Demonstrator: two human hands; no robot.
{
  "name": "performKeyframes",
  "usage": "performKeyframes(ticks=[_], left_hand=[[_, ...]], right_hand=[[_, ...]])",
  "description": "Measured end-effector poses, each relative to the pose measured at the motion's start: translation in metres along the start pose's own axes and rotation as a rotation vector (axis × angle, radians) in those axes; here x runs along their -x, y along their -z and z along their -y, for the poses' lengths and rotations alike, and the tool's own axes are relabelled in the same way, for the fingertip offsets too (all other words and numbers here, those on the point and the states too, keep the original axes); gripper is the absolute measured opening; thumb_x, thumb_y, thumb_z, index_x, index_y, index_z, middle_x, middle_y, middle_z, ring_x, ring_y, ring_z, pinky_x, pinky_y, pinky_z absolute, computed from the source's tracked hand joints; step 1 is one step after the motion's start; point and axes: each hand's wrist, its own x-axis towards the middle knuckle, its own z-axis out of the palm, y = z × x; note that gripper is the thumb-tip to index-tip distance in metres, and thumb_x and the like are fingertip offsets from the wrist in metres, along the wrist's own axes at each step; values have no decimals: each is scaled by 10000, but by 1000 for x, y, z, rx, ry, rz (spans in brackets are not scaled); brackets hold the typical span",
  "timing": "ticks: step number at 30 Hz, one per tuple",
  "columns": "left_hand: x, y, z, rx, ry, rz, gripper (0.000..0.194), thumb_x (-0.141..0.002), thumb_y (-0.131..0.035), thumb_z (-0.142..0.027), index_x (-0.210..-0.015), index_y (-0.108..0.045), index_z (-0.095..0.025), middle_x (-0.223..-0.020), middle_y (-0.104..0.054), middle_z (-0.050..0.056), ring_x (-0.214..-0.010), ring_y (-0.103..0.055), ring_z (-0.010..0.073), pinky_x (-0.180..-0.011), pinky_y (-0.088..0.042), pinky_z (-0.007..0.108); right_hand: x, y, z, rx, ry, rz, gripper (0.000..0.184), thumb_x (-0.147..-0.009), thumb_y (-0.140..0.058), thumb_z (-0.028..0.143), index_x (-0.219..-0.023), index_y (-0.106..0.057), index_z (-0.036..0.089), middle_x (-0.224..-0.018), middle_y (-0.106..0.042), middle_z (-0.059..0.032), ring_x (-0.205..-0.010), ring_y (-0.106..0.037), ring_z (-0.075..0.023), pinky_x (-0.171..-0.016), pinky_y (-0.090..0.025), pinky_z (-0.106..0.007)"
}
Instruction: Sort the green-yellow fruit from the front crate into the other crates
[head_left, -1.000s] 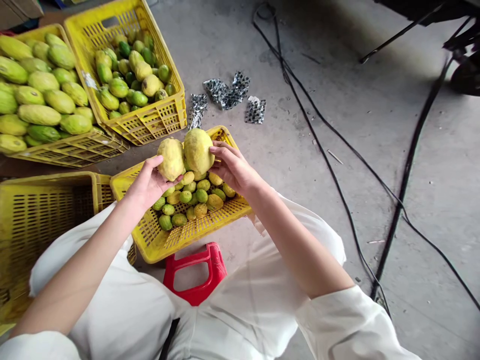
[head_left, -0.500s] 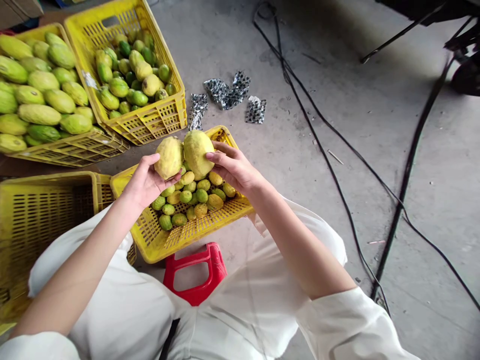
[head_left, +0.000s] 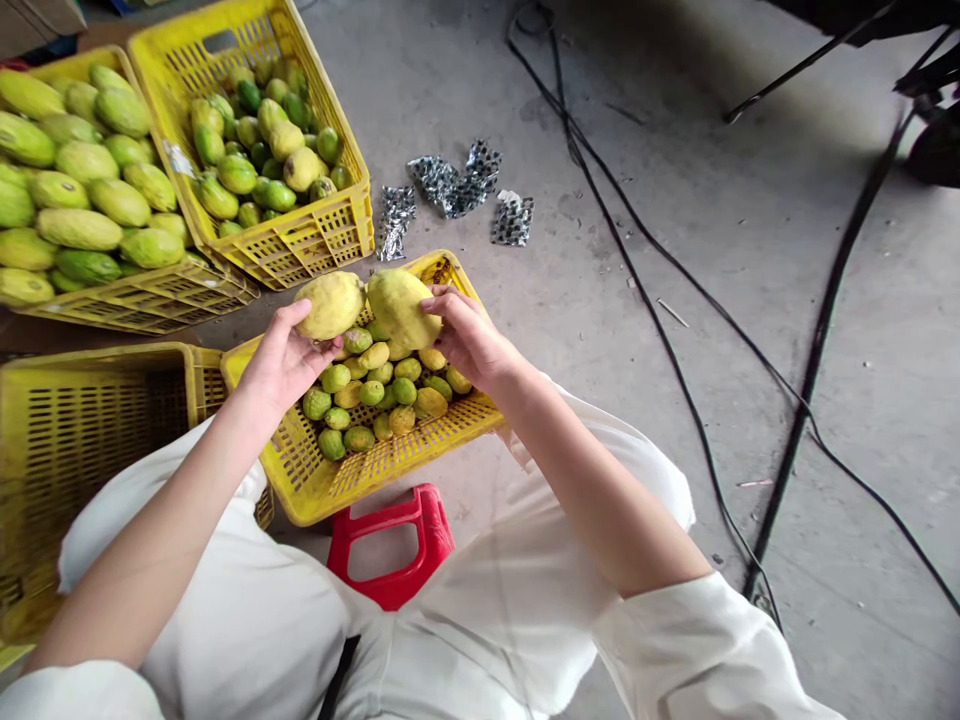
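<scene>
My left hand point(head_left: 283, 360) grips a large yellow fruit point(head_left: 331, 304), and my right hand point(head_left: 469, 335) grips a second large yellow fruit point(head_left: 399, 306). The two fruits are side by side, nearly touching, above the yellow crate point(head_left: 352, 475) in front of my knees. Several small green and yellow fruits point(head_left: 375, 392) lie in that crate under my hands. My forearms reach forward from white sleeves.
A yellow crate point(head_left: 300, 245) of mid-size green fruits stands behind, and another point(head_left: 150, 300) with big green fruits at far left. A further yellow crate point(head_left: 67, 450) is at my left. A red stool point(head_left: 390, 545) is below me. Foil scraps point(head_left: 450, 190) and black cables point(head_left: 675, 350) lie on the concrete floor.
Both hands have tipped their fruits from upright to lying more sideways and lowered them slightly toward the crate. The left fruit has shifted a little to the left.
</scene>
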Motion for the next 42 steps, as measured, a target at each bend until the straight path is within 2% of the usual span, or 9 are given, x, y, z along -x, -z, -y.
performKeyframes(ticks=[5,12,15,18,23,28,35,38,42], left_hand=[[-1,2,2,14,-3,10,166,-924,-771,-275,-1079,-730,-233,-1063,-806,76,-1032,-783,247,-787,-691,295],[-1,2,-4,-23,-34,25,143,-934,-771,-252,-1071,-735,-235,-1170,-841,98,-1198,-808,278,-889,-729,303],[-2,3,-1,-62,-38,28,232,-899,-835,-284,-1102,-734,-239,-1171,-843,100,-1287,-799,310,-1007,-728,357],[-1,4,2,-60,-28,47,316,-895,-844,-250,-1195,-744,-245,-1182,-842,86,-1347,-787,299,-1099,-707,373],[1,5,5,-53,34,41,355,-918,-760,-137,-1257,-760,-242,-1166,-840,63,-1344,-807,277,-1076,-720,337],[-1,5,8,-24,47,84,364,-901,-727,-106,-1249,-765,-206,-1197,-855,91,-1347,-808,304,-1070,-740,368],[8,-3,5,-41,98,-9,124,-974,-707,-105,-1046,-763,-189,-966,-821,71,-1105,-826,220,-872,-722,222],[11,-4,4,-53,100,-19,81,-1006,-700,-124,-1010,-755,-183,-932,-812,62,-1098,-803,208,-900,-705,224],[12,-3,5,-52,84,23,88,-1022,-682,-144,-1016,-763,-178,-967,-826,74,-1197,-798,240,-1039,-700,281]], right_hand=[[-3,1,1,-18,-31,-82,469,-787,-874,643,-1000,-658,286,-1074,-795,-60,-1189,-722,-311,-917,-615,-398],[5,-7,8,20,28,-118,596,-665,-928,682,-1039,-666,298,-1070,-770,-41,-1119,-714,-295,-874,-583,-397],[8,-8,10,11,29,-128,609,-629,-959,668,-1017,-664,303,-1069,-773,-36,-1178,-723,-311,-910,-609,-411],[9,-7,11,-6,15,-118,610,-594,-1000,613,-1007,-676,304,-1118,-799,-40,-1263,-740,-328,-965,-652,-429],[9,-8,10,-47,-10,-102,687,-560,-1047,545,-1082,-673,302,-1179,-814,-64,-1318,-772,-360,-1024,-710,-456],[8,-8,9,-56,32,-127,723,-591,-1049,565,-1105,-609,309,-1222,-798,-45,-1349,-765,-333,-1174,-675,-479],[3,-3,4,-103,65,-24,730,-646,-1092,553,-1145,-622,301,-1198,-820,-81,-1393,-767,-351,-1159,-702,-503],[1,-2,3,-103,63,-12,720,-657,-1099,580,-1140,-660,276,-1195,-836,-101,-1399,-774,-355,-1169,-700,-496],[3,-2,5,-110,59,-11,625,-700,-1084,551,-1103,-694,274,-1229,-849,-97,-1438,-761,-344,-1204,-688,-487]])
